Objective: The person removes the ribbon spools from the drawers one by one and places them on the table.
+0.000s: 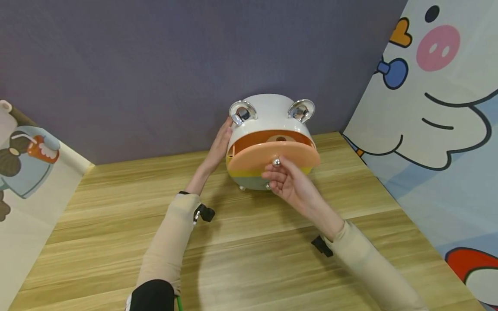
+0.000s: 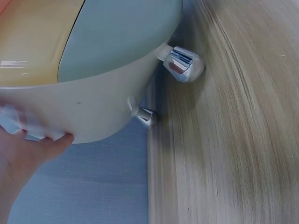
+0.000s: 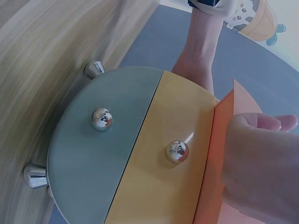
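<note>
A small white rounded cabinet with chrome ear-like rings stands on the table by the back wall. Its orange top drawer is partly pulled out, and part of something pale and brown shows inside. My right hand pinches that drawer's round chrome knob between thumb and curled fingers. Below are a yellow drawer and a grey-green drawer, both closed, each with a chrome knob. My left hand rests against the cabinet's white side, fingers extended along it.
The wood-grain table spreads in front of the cabinet. A grey-blue wall rises right behind it. Cartoon-printed panels flank the table on both sides. Short chrome feet hold the cabinet off the tabletop.
</note>
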Demonstrator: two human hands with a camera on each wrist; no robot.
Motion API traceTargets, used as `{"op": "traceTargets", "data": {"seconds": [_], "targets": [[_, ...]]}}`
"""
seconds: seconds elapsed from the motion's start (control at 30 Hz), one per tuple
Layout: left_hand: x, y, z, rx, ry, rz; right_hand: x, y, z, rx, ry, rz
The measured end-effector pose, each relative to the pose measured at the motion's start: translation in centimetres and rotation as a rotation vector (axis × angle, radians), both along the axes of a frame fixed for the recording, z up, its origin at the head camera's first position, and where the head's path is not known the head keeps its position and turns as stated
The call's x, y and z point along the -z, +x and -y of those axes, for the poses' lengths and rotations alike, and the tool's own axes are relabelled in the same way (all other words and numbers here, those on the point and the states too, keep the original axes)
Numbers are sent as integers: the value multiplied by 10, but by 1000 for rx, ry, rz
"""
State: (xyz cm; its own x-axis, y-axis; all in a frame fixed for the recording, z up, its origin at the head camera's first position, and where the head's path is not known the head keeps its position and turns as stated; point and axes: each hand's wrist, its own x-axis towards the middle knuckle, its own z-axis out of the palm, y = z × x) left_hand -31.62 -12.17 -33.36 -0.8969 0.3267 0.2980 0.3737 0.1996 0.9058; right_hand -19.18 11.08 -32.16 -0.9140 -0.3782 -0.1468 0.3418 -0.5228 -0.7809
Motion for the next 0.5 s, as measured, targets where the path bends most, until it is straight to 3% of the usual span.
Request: {"op": "traceTargets", "data": {"seconds": [0.5], "targets": [[3,-4,2,-7,-5,17,4,12,-3,-47,-38,-35]]}}
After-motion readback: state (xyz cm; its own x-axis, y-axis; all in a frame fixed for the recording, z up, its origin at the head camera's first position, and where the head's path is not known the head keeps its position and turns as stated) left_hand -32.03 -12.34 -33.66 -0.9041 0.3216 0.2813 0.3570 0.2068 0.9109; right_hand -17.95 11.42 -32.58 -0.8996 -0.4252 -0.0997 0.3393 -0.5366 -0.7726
